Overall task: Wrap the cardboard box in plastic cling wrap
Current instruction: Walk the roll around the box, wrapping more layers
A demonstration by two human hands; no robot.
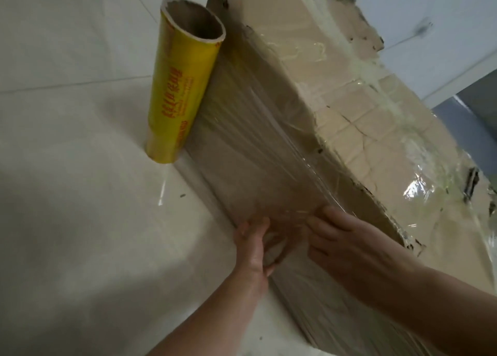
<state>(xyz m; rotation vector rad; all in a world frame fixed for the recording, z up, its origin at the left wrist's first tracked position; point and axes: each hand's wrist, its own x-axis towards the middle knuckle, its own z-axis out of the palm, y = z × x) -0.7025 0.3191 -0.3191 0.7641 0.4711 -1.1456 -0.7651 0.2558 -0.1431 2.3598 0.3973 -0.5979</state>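
Note:
A large worn cardboard box (349,118) stands on the floor, its near side and top covered with clear cling wrap (263,145). A yellow cling wrap roll (177,91) with red print stands upright on the floor, leaning against the box's left side, film running from it onto the box. My left hand (255,248) lies against the box's near side low down, fingers loosely curled around bunched film. My right hand (347,245) presses flat on the wrapped side just to the right of it, fingers straight.
Pale tiled floor (80,167) spreads to the left and front of the box. A white wall or cabinet (443,32) stands behind the box at the upper right. The box's top edges are torn and ragged.

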